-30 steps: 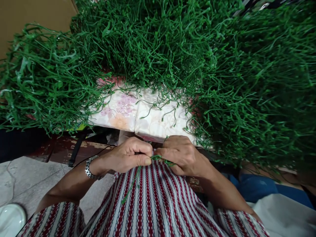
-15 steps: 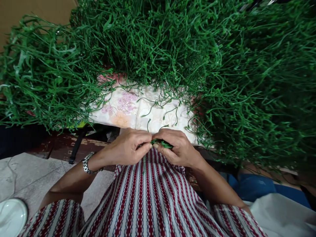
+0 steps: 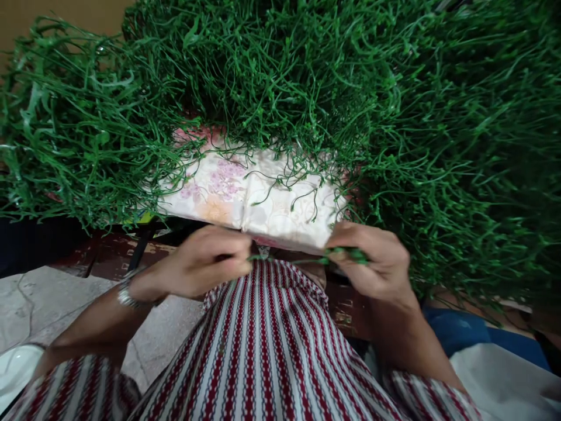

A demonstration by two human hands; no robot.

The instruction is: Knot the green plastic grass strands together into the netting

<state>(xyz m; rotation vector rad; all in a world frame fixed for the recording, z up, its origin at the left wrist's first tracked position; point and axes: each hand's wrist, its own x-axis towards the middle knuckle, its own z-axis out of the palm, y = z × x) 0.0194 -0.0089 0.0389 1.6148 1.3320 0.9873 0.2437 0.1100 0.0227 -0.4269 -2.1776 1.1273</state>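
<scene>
My left hand (image 3: 214,260), blurred by motion, is closed in a pinch with a bit of thin green strand at its fingertips. My right hand (image 3: 372,257) is closed around a small bunch of green plant-like stems (image 3: 346,255), leafless and knobby at the tips. A thin green strand stretches across the gap between the two hands, over my lap. Just beyond them lies a white floral-patterned cover (image 3: 219,187) with several loose stems (image 3: 302,196) on it. Whether the stems are real or plastic I cannot tell.
A large heap of green stems (image 3: 272,70) rises at the back and runs down the right side. Another heap of longer, flatter strands (image 3: 79,128) sits at the left. A white round object (image 3: 17,374) stands low on the left, and blue material (image 3: 456,330) lies at the right.
My hands were together at the middle, fingertips touching over the stems. Now they are apart, the left drawn leftward and the right moved rightward with the bunch, a strand between them.
</scene>
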